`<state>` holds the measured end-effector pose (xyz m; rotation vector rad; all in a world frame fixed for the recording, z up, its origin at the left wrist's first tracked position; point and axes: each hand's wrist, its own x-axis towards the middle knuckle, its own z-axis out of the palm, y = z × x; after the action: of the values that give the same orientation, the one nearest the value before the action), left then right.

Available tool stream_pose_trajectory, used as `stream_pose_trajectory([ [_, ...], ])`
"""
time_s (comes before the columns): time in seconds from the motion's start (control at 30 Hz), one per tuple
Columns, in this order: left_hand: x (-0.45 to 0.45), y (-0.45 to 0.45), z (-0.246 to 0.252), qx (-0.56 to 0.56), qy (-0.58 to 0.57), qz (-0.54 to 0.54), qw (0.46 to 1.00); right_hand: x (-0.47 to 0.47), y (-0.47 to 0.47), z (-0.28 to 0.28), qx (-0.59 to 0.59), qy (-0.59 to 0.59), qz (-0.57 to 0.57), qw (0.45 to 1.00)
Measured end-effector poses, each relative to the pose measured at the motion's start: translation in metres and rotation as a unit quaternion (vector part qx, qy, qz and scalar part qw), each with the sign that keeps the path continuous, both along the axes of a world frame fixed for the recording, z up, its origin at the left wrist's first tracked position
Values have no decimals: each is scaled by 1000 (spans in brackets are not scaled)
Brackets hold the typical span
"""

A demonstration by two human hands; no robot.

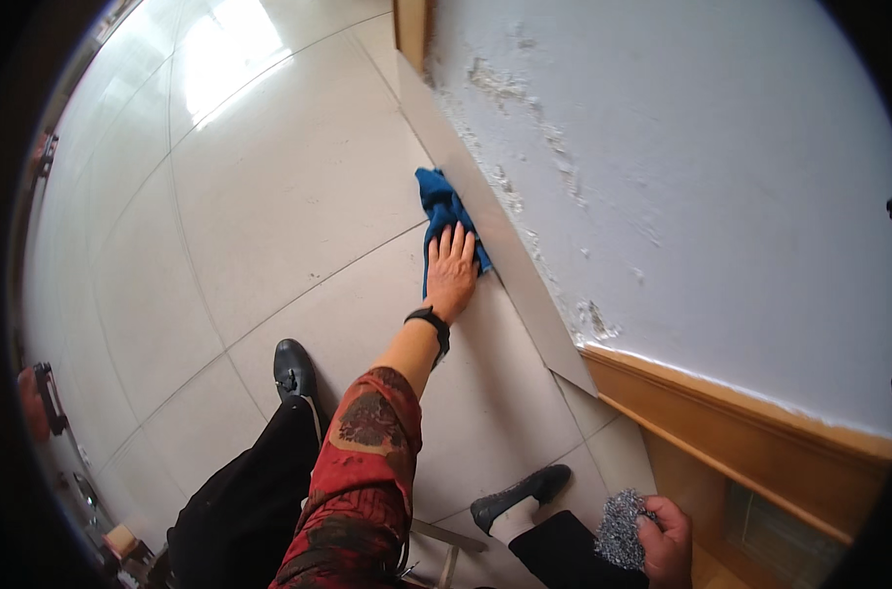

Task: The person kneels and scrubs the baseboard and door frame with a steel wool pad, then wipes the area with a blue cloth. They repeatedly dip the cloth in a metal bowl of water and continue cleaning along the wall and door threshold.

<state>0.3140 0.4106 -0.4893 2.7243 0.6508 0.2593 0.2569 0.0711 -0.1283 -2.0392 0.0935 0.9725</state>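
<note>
My left hand (452, 274) lies palm down on a crumpled blue cloth (439, 195), its fingers stretched along it. It holds the cloth against the pale floor tiles (291, 221), right at the foot of the tile skirting (516, 243). A dark band circles that wrist, below a red patterned sleeve. At the lower right, my right hand (667, 541) grips a ball of steel wool (621, 530) between thumb and fingers, raised off the floor near my knee.
Paint is flaking from the white wall (681, 191) just above the skirting. A wooden ledge (711, 397) begins where the skirting ends, and a wooden post (411, 33) stands at the top. My dark shoes (295, 368) rest on the tiles. Grey metal legs (450, 537) show beneath me.
</note>
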Motion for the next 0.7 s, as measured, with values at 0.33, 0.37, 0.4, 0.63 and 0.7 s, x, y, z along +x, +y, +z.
stream_pose_trajectory([
  [0.33, 5, 58, -1, 44, 43, 79, 995, 13, 1, 2, 12, 34, -32, 999],
  [0.37, -5, 48, -2, 53, 27, 79, 995, 13, 2, 5, 9, 33, -29, 999],
  [0.4, -16, 37, -3, 51, 25, 77, 995, 12, 2, 7, 6, 32, -27, 999],
  [0.63, -105, -45, 4, -13, 30, 28, 999, -6, -1, 17, 75, -11, -55, 996],
  [0.7, -123, -64, 10, -49, 31, 22, 998, -13, -3, 21, 33, -52, -4, 998],
])
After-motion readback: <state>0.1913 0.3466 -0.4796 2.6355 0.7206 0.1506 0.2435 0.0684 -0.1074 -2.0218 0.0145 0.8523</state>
